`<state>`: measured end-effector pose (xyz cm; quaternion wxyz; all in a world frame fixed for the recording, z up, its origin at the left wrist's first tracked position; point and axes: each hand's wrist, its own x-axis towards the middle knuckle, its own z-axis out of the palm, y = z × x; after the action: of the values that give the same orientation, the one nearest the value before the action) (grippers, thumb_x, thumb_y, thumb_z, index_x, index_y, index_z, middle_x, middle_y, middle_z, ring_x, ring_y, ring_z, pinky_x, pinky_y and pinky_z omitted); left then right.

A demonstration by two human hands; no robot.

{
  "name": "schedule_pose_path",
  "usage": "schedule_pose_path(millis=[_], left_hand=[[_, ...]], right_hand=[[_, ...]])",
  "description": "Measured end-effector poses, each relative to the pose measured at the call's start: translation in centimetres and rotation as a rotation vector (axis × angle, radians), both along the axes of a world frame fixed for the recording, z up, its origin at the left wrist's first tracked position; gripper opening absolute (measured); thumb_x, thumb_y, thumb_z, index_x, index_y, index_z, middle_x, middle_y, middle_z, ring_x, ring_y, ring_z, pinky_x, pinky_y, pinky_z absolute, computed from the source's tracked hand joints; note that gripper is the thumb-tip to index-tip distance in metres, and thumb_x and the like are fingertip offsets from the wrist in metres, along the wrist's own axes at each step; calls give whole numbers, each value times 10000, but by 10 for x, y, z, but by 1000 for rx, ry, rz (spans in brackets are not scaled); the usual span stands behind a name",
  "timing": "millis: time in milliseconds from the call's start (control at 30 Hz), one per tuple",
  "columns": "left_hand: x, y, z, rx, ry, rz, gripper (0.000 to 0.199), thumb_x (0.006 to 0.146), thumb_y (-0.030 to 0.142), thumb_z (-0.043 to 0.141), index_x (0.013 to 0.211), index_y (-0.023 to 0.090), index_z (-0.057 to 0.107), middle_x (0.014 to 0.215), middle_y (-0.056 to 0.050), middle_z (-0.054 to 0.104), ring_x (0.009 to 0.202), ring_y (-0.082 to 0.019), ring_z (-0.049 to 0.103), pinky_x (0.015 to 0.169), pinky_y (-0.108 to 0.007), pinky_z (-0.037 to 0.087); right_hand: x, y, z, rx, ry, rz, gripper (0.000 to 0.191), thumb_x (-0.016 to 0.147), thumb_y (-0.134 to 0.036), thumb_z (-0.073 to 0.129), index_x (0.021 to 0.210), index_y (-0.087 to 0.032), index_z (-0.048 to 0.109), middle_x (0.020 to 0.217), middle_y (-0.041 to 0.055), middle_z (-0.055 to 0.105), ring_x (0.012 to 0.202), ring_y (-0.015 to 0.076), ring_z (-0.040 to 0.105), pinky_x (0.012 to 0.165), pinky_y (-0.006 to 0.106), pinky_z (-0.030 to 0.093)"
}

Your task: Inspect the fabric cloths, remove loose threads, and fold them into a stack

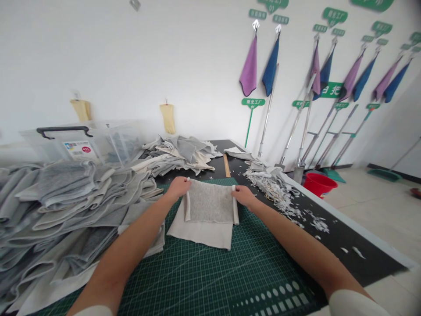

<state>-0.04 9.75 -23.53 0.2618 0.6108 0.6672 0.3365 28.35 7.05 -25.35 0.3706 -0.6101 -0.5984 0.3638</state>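
Observation:
Between my two hands is a piece of grey fabric [211, 202] with pale edges turned in at both sides. My left hand [179, 186] pinches its upper left corner, and my right hand [244, 195] pinches the upper right one. Beneath it, a cream piece of cloth [205, 235] lies flat on the green cutting mat [184, 276]; whether the two are joined I cannot tell. A large pile of folded grey fabric [66, 188] sits close to my left forearm.
A clear plastic box [49, 147] stands behind the pile. Fabric scraps [184, 151] and a wooden ruler [226, 166] lie at the back of the black table. White shreds [279, 188] are heaped on the right. Past the table edge stands a red bucket [318, 184].

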Motion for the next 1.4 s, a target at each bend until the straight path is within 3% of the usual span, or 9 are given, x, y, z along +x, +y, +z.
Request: schedule_pose_path(millis=[233, 500, 700, 867, 933, 1000, 1133, 1267, 1400], left_hand=[[-1, 1, 7, 101, 121, 39, 258, 734, 369, 503, 575, 170, 542, 653, -92, 604, 751, -213, 596, 580, -232, 374], [-10, -4, 10, -161, 116, -65, 212, 712, 304, 533, 580, 139, 547, 368, 0, 443, 357, -131, 459, 423, -238, 374], [-19, -14, 19, -347, 328, -200, 203, 586, 251, 653, 478, 122, 539, 319, -25, 447, 328, -145, 459, 409, -253, 399], [-17, -15, 21, -377, 542, -194, 166, 568, 236, 680, 557, 96, 592, 436, -89, 560, 462, -212, 585, 496, -284, 467], [-17, -14, 21, -311, 619, -169, 217, 590, 269, 677, 695, 86, 627, 598, -141, 637, 610, -261, 639, 583, -325, 494], [-16, -14, 22, -200, 691, -128, 335, 641, 336, 648, 869, 92, 624, 827, -194, 663, 820, -321, 641, 700, -391, 492], [-3, -18, 20, 23, 771, -111, 415, 816, 422, 446, 1077, 120, 558, 1119, -219, 568, 1076, -353, 537, 860, -476, 421], [22, -27, 9, 191, 777, -338, 429, 899, 384, 315, 1231, 169, 482, 1303, -148, 463, 1239, -269, 408, 1000, -409, 333], [40, -34, -13, 235, 774, -642, 536, 911, 416, 319, 1388, 171, 320, 1463, -94, 296, 1364, -213, 210, 1099, -337, 187]], right_hand=[[-7, -10, 13, -139, 59, 62, 124, 721, -253, 487, 657, -155, 528, 469, 8, 533, 410, 134, 501, 395, 248, 418], [-22, -35, 24, -332, 83, 302, 203, 717, -270, 425, 532, -187, 420, 357, 3, 462, 356, 159, 524, 357, 268, 459], [-13, -41, 26, -534, -70, 489, 231, 706, -304, 493, 529, -159, 460, 281, -8, 401, 335, 202, 552, 326, 270, 453], [-5, -37, 28, -556, -336, 595, 359, 774, -474, 476, 644, -142, 507, 322, -19, 444, 369, 186, 575, 366, 252, 467], [-5, -36, 33, -440, -406, 562, 401, 810, -508, 424, 645, -151, 499, 340, -22, 445, 379, 180, 576, 392, 250, 464], [-8, -37, 38, -180, -517, 427, 414, 841, -495, 383, 639, -154, 503, 390, -3, 484, 426, 176, 589, 439, 250, 461], [-19, -45, 46, 286, -654, 206, 349, 882, -412, 367, 774, -156, 580, 774, 81, 654, 809, 205, 631, 706, 298, 475], [-31, -56, 39, 696, -764, 388, 319, 893, -311, 387, 1081, -156, 593, 1214, 107, 563, 1228, 229, 419, 996, 363, 351], [-34, -59, 20, 670, -937, 566, 491, 864, -364, 455, 1284, -111, 467, 1428, 129, 357, 1382, 260, 157, 1108, 418, 194]])
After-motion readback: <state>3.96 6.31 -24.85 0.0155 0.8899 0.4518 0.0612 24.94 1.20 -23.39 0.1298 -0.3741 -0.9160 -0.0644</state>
